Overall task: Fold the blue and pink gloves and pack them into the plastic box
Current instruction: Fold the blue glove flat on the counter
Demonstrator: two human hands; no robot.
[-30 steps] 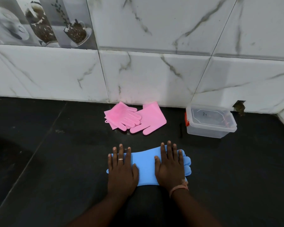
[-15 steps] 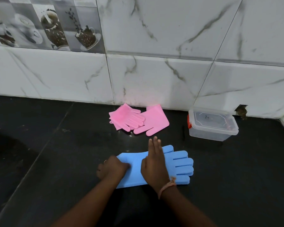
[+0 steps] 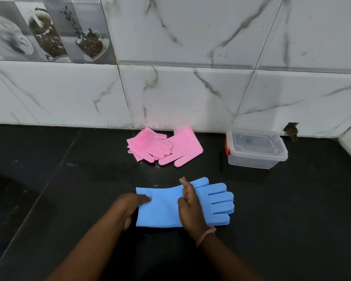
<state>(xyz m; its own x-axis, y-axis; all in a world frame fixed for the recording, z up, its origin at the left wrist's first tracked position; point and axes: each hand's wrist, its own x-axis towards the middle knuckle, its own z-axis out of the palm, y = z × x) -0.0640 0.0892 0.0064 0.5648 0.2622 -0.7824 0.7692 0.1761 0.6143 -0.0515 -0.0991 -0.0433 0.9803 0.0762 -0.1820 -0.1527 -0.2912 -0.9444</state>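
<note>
Lying flat on the black stone counter (image 3: 49, 179), the blue silicone gloves (image 3: 190, 203) sit stacked, unfolded — left hand (image 3: 128, 207) pinching the cuff edge, right hand (image 3: 190, 207) pressed edge-on across the palm, fingers straight and together. Probably the fold crease. Pink silicone gloves (image 3: 164, 147) loose near the wall, untouched; clear lidded plastic box (image 3: 255, 151) closed, empty-looking — packing all left. White marble-look tiles (image 3: 190, 94) behind.

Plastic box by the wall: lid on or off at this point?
On. The plastic box has its clear lid seated flat over the rim, the red latch down at its left end. Neither hand is near it.
</note>
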